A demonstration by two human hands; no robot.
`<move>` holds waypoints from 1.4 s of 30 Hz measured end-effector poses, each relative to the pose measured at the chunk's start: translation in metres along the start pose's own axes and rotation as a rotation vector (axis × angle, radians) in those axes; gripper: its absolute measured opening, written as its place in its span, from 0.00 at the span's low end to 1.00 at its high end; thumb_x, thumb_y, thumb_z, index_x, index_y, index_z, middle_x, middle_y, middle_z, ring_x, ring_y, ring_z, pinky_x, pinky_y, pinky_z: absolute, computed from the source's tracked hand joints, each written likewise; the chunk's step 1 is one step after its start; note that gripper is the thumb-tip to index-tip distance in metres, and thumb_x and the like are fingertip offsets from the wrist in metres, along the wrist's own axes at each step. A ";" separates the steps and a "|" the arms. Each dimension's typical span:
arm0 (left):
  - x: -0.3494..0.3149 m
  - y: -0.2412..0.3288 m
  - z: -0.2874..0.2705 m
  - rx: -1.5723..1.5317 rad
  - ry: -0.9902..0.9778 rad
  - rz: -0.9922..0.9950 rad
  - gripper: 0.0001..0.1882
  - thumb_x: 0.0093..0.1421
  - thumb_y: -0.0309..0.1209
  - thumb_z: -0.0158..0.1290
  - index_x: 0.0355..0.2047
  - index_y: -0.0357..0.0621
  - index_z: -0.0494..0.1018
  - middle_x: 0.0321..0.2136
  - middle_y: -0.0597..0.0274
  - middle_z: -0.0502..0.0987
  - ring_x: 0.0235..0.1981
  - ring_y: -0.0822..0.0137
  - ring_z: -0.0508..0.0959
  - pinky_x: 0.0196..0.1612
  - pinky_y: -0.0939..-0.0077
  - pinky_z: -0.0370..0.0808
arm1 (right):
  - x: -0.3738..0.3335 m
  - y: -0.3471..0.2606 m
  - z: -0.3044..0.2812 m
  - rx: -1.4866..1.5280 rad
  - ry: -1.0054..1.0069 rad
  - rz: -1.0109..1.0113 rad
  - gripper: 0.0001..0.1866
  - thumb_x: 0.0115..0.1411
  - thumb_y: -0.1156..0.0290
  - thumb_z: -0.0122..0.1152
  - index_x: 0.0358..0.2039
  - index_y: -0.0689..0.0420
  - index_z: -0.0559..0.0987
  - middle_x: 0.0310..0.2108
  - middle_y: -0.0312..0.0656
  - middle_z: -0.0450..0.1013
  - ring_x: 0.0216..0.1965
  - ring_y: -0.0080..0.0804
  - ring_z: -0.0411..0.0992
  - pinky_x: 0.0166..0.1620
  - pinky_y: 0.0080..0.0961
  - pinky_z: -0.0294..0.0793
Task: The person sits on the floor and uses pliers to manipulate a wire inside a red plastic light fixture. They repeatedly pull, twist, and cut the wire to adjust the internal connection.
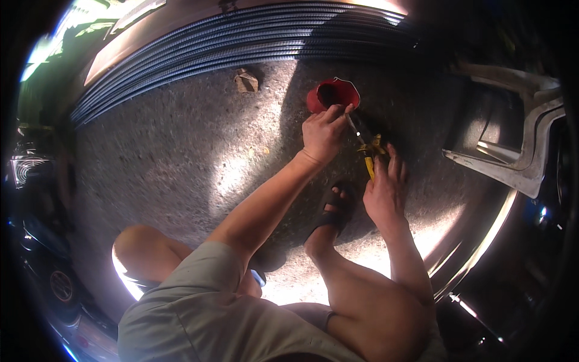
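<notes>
The red hollow piece [346,93] sat on the rough floor [163,151] just beyond the left hand [321,134], its dark opening showing. The left fingers were curled in at its near edge, beside the metal tip of the yellow-handled tool [369,161]; whether they gripped the red piece, the tip or both, I could not tell. The right hand [386,190] had its fingers closed about the tool's handle end, with the metal part slanting up and left toward the other hand.

A foot in a dark sandal [342,208] stood close to the right hand, between the two forearms, taking up the floor on the near side of the tool. Past the red piece, a long bundle of ribbed metal rods [241,45] ran across the far side, bounding the space there. A crumpled brown scrap [246,81] lay between the rods and the left hand, left of the red piece. Well to the right was a pale chair-like frame [534,163], apart from both hands.
</notes>
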State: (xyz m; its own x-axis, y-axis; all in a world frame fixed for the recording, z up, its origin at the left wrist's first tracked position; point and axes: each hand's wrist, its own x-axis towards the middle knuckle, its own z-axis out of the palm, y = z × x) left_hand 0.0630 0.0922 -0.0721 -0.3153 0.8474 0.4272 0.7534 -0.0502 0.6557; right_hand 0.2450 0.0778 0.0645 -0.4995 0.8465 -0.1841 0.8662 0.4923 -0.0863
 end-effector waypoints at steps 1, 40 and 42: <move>0.000 -0.001 0.001 -0.009 0.004 0.009 0.26 0.53 0.31 0.64 0.55 0.56 0.81 0.44 0.68 0.81 0.35 0.63 0.84 0.38 0.66 0.80 | 0.003 -0.001 -0.001 -0.028 -0.014 0.003 0.26 0.60 0.77 0.63 0.60 0.58 0.77 0.71 0.52 0.60 0.69 0.58 0.62 0.68 0.56 0.65; 0.049 -0.040 -0.094 -0.441 -0.157 -0.057 0.14 0.61 0.15 0.59 0.45 0.40 0.83 0.42 0.52 0.83 0.42 0.53 0.86 0.43 0.66 0.83 | 0.036 0.068 0.111 0.562 0.042 0.189 0.26 0.55 0.75 0.71 0.55 0.63 0.77 0.58 0.60 0.71 0.60 0.65 0.70 0.61 0.48 0.73; 0.067 -0.046 -0.120 -0.416 -0.186 0.061 0.19 0.57 0.12 0.58 0.48 0.38 0.82 0.43 0.52 0.83 0.40 0.56 0.86 0.41 0.68 0.84 | 0.053 0.057 0.115 0.546 0.061 0.166 0.26 0.56 0.74 0.71 0.56 0.62 0.77 0.55 0.59 0.73 0.57 0.62 0.72 0.59 0.48 0.74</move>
State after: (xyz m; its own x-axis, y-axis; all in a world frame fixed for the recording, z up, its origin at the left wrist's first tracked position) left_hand -0.0620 0.0878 0.0010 -0.1400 0.9151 0.3782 0.4592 -0.2784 0.8436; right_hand 0.2699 0.1278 -0.0628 -0.3422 0.9217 -0.1826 0.8083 0.1897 -0.5574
